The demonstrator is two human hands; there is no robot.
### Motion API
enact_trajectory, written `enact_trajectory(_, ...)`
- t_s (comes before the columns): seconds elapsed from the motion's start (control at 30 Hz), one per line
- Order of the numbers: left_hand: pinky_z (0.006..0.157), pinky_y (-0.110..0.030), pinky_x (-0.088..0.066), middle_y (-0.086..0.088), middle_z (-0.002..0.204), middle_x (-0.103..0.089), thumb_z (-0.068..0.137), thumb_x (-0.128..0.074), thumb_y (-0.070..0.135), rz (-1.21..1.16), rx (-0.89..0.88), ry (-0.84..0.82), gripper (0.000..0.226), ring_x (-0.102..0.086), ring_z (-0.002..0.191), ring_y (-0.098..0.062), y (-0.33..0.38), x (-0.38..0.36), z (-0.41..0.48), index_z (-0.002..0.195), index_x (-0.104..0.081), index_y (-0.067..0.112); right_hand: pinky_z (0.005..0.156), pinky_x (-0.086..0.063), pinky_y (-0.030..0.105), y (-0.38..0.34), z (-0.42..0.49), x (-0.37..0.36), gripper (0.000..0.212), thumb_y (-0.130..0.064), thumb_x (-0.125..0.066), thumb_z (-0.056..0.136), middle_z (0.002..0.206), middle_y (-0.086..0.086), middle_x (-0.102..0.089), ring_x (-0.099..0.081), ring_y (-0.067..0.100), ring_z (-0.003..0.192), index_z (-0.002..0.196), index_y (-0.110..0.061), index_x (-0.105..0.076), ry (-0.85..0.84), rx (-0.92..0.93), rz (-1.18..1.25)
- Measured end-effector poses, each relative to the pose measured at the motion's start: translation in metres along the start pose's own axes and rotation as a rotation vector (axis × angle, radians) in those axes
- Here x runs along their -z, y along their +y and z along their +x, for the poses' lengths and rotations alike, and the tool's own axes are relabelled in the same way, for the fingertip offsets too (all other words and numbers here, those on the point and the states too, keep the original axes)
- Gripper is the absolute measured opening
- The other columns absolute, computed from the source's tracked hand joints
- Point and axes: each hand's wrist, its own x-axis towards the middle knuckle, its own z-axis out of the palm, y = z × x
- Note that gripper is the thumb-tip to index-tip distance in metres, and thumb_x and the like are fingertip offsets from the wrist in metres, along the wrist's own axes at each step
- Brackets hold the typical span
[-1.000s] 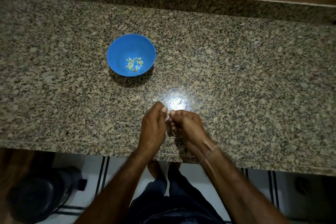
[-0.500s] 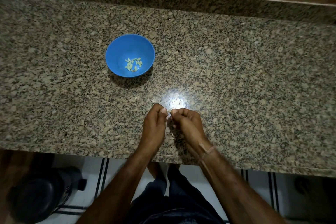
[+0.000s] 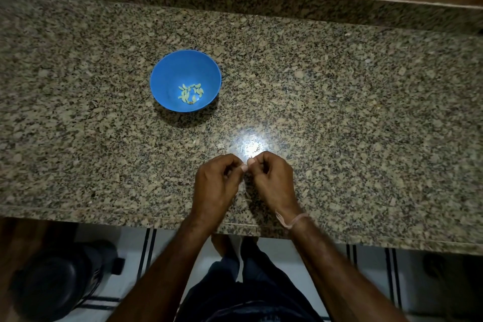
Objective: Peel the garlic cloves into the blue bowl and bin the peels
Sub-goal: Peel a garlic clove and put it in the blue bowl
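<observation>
The blue bowl [image 3: 167, 78] stands on the granite counter, left of centre, with several pale peeled garlic cloves [image 3: 190, 93] at its bottom. Near the counter's front edge my left hand [image 3: 215, 185] and my right hand [image 3: 273, 181] meet fingertip to fingertip, fingers curled. Between the thumbs and forefingers they pinch a small garlic clove [image 3: 246, 165], almost wholly hidden by the fingers. A thin strip of peel [image 3: 245, 192] hangs below the hands.
The granite counter [image 3: 366, 125] runs the full width, with a raised back ledge and wood behind it. A dark round bin [image 3: 52, 285] stands on the tiled floor below the counter at the left. A bright light glare lies just beyond my fingertips.
Both hands have turned a little, knuckles now more upward, and stayed together at the same spot. The bowl has not moved.
</observation>
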Motion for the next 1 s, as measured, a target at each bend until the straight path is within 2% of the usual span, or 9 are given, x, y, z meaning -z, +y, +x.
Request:
enact_trajectory(0.13, 0.064, -0.038, -0.052, 0.005, 0.072, -0.069, 0.1, -0.067, 0.023, -0.072, 0.073, -0.003, 0.019, -0.065, 0.069, -0.013, 0.0, -0.001, 0.0, 0.084, -0.073, 0.017, 0.056, -0.04, 0.022, 0.0, -0.002, -0.001, 0.027, -0.022, -0.065, 0.101, 0.067, -0.002, -0.061, -0.05, 0.009, 0.06, 0.077, -0.011, -0.063, -0.038, -0.003, -0.031)
enact_trajectory(0.27, 0.064, -0.032, -0.048, 0.004, 0.082, -0.065, 0.1, -0.067, 0.014, 0.154, -0.158, 0.052, 0.012, -0.058, 0.073, -0.014, -0.003, 0.0, 0.0, 0.088, -0.069, 0.014, 0.053, -0.039, 0.029, -0.002, 0.002, -0.002, 0.029, -0.018, -0.062, 0.102, 0.064, 0.003, -0.054, -0.047, 0.014, 0.055, 0.075, -0.011, -0.061, -0.212, -0.388, 0.426)
enact_trajectory(0.33, 0.064, -0.027, -0.045, 0.004, 0.082, -0.066, 0.099, -0.067, 0.012, 0.173, -0.146, 0.058, 0.011, -0.058, 0.073, -0.012, -0.001, 0.0, 0.001, 0.088, -0.069, 0.014, 0.053, -0.035, 0.029, -0.005, 0.002, -0.003, 0.026, -0.011, -0.057, 0.103, 0.066, 0.005, -0.051, -0.043, 0.015, 0.054, 0.077, -0.01, -0.059, -0.25, -0.517, 0.598)
enact_trajectory(0.5, 0.06, -0.026, -0.046, -0.001, 0.068, -0.068, 0.101, -0.061, 0.021, -0.237, 0.382, -0.06, 0.027, -0.06, 0.061, -0.008, 0.003, -0.006, 0.002, 0.078, -0.068, 0.011, 0.054, -0.037, 0.016, -0.004, -0.005, -0.007, 0.027, -0.018, -0.06, 0.103, 0.067, -0.004, -0.052, -0.042, 0.002, 0.057, 0.078, -0.007, -0.057, -0.049, -0.101, 0.055)
enact_trajectory(0.57, 0.06, -0.028, -0.046, 0.0, 0.069, -0.068, 0.103, -0.06, 0.023, -0.216, 0.368, -0.051, 0.027, -0.062, 0.062, -0.013, 0.003, -0.008, 0.002, 0.08, -0.068, 0.012, 0.053, -0.036, 0.017, -0.003, -0.005, -0.008, 0.028, -0.019, -0.06, 0.103, 0.067, -0.004, -0.052, -0.041, 0.0, 0.056, 0.079, -0.006, -0.057, -0.03, -0.09, 0.062)
enact_trajectory(0.7, 0.059, -0.022, -0.04, 0.005, 0.077, -0.065, 0.103, -0.06, 0.024, 0.122, 0.073, 0.027, 0.019, -0.059, 0.07, -0.01, 0.004, -0.007, -0.001, 0.089, -0.067, 0.014, 0.058, -0.041, 0.02, -0.002, -0.004, -0.008, 0.033, -0.024, -0.06, 0.104, 0.069, 0.0, -0.056, -0.048, 0.005, 0.059, 0.079, -0.002, -0.059, -0.067, -0.18, 0.156)
enact_trajectory(0.77, 0.058, -0.02, -0.04, 0.003, 0.073, -0.065, 0.102, -0.062, 0.024, 0.034, 0.18, 0.028, 0.021, -0.058, 0.066, -0.01, 0.003, -0.01, -0.002, 0.084, -0.068, 0.013, 0.054, -0.037, 0.017, -0.002, -0.005, -0.01, 0.03, -0.021, -0.058, 0.104, 0.067, -0.003, -0.055, -0.045, 0.003, 0.056, 0.078, -0.008, -0.057, -0.026, -0.121, 0.064)
enact_trajectory(0.9, 0.057, -0.027, -0.047, -0.001, 0.065, -0.068, 0.101, -0.065, 0.022, -0.51, 0.642, -0.001, 0.026, -0.058, 0.06, -0.012, -0.001, -0.011, 0.001, 0.081, -0.072, 0.008, 0.055, -0.028, 0.026, 0.004, -0.004, -0.012, 0.026, -0.019, -0.054, 0.104, 0.069, -0.005, -0.049, -0.042, 0.011, 0.063, 0.079, -0.017, -0.049, 0.07, 0.121, -0.251)
enact_trajectory(1.0, 0.054, -0.022, -0.05, -0.003, 0.069, -0.072, 0.1, -0.068, 0.024, -0.507, 0.621, 0.05, 0.026, -0.063, 0.06, -0.01, -0.005, -0.007, 0.0, 0.084, -0.073, 0.005, 0.06, -0.037, 0.028, 0.01, -0.002, -0.008, 0.02, -0.017, -0.061, 0.101, 0.073, -0.006, -0.06, -0.054, 0.012, 0.068, 0.082, -0.018, -0.062, 0.068, 0.171, -0.259)
